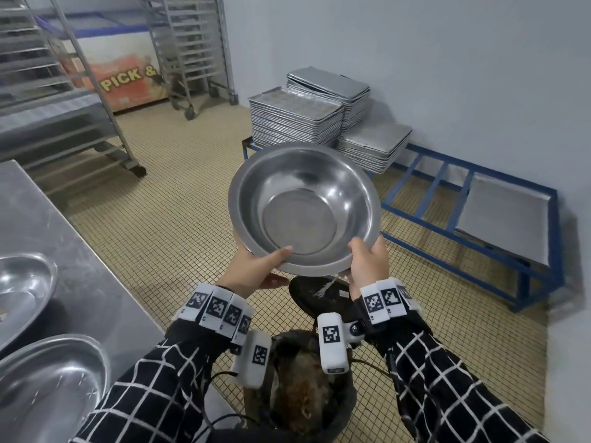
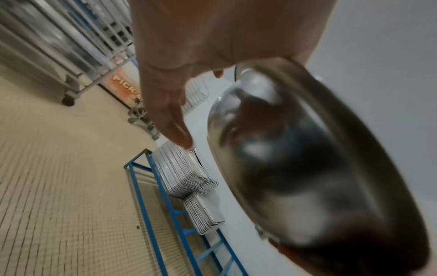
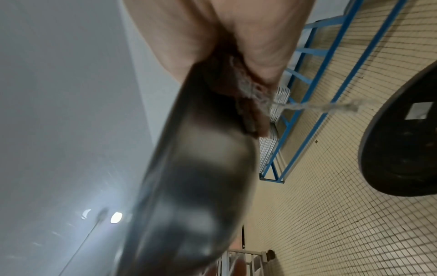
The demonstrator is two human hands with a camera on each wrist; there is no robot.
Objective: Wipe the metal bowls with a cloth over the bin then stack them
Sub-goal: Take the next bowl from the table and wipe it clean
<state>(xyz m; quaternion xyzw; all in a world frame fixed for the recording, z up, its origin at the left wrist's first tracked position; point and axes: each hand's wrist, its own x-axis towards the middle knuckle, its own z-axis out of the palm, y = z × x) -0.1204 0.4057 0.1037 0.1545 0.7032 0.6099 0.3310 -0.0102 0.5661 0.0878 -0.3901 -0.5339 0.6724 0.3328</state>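
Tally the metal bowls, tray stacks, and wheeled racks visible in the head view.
Metal bowls: 3, the held bowl, two on the steel table
Baking tray stacks: 3
Wheeled racks: 2
Total: 8

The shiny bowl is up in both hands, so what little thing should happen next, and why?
Probably bring the cloth round into the metal bowl and start wiping. The left hand and right hand each grip its near rim, tilted over the bin. The cloth looks tucked under the right hand against the bowl's outside, only a frayed bit showing, so the inside is not being rubbed yet.
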